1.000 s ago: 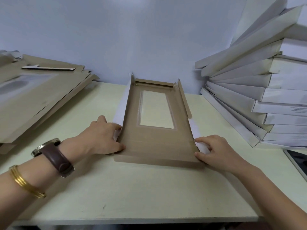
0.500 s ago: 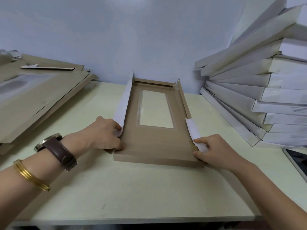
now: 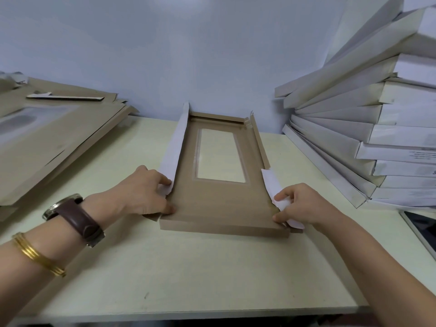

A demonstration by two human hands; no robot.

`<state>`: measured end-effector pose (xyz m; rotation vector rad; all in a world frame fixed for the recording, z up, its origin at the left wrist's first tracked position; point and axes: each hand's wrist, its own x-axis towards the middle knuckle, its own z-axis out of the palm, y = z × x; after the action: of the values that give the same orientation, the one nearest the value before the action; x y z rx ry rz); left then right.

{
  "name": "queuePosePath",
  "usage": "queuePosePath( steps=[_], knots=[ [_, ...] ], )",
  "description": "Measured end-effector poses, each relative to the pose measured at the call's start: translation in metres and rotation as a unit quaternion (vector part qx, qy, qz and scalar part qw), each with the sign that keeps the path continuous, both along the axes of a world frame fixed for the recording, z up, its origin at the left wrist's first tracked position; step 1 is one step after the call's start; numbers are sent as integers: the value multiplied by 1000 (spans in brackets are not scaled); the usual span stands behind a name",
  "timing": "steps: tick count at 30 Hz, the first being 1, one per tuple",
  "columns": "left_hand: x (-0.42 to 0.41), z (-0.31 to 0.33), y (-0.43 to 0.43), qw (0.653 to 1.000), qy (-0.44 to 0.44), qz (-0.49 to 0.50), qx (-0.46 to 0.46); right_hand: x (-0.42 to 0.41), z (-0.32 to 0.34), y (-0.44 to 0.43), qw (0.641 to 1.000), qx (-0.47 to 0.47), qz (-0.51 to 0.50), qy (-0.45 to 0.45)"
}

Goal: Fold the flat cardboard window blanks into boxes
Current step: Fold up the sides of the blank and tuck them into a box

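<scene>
A brown cardboard window blank (image 3: 219, 204) lies lengthwise in the middle of the table, its clear window (image 3: 218, 156) facing up. Its far end wall and near end wall stand folded up. My left hand (image 3: 144, 192) pinches the near end of the left side flap (image 3: 175, 142), which stands nearly upright with its white side outward. My right hand (image 3: 299, 205) pinches the near end of the right side flap (image 3: 271, 182), which is bent up and curled there. A stack of flat brown blanks (image 3: 47, 142) sits at the left.
A tall leaning pile of finished white boxes (image 3: 368, 138) fills the right side against the wall. A dark tablet or tray edge (image 3: 422, 230) shows at the right margin. The pale table (image 3: 200, 274) ends in a front edge close to me.
Both side flaps have been lifted higher: the left one now stands almost upright, and the right one is raised and curled at my fingers. Both hands moved slightly away from me along the blank.
</scene>
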<state>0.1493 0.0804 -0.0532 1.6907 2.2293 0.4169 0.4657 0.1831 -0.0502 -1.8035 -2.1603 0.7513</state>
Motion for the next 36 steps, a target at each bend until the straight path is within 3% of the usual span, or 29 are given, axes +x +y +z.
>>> queuePosePath(
  steps=[15,29,36],
  knots=[
    [3,2,-1,999,32,-19,-25,-1,1,7,999,-37,-17,34],
    [6,4,-1,999,30,-23,-19,-3,5,3,1000,7,-24,2],
    [5,-1,0,999,32,-34,-4,-7,3,-5,999,21,13,39]
  ],
)
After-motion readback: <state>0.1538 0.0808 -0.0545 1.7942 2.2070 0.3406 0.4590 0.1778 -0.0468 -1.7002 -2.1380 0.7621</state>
